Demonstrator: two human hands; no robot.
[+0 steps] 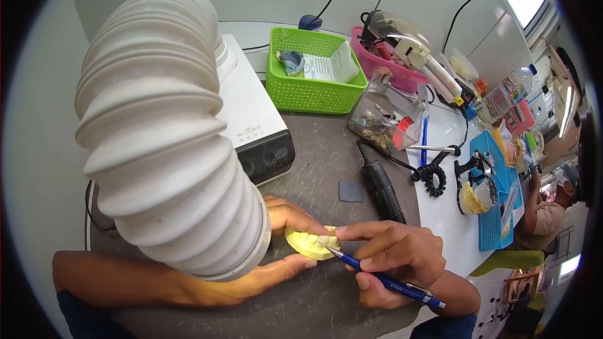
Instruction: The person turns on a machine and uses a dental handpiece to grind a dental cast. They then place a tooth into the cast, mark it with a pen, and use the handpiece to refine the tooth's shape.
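Note:
A yellow dental cast [309, 248] with a row of pale teeth sits between the thumb and fingers of my left hand [276, 274], low over the dark mat. Part of that hand is hidden behind the mouth of a white corrugated hose [163, 132]. My right hand [407, 256] grips a blue mechanical pencil [397, 285], its metal tip right at the teeth on the cast. The right index fingertip rests at the cast's upper right edge.
On the scratched mat [320, 144] lie a black handpiece [380, 189] and a small grey square [350, 191]. Behind are a white dust extractor [251, 110], a green basket [314, 96] and a clear container [383, 116]. Blue baskets [491, 226] and a seated person [549, 213] are at right.

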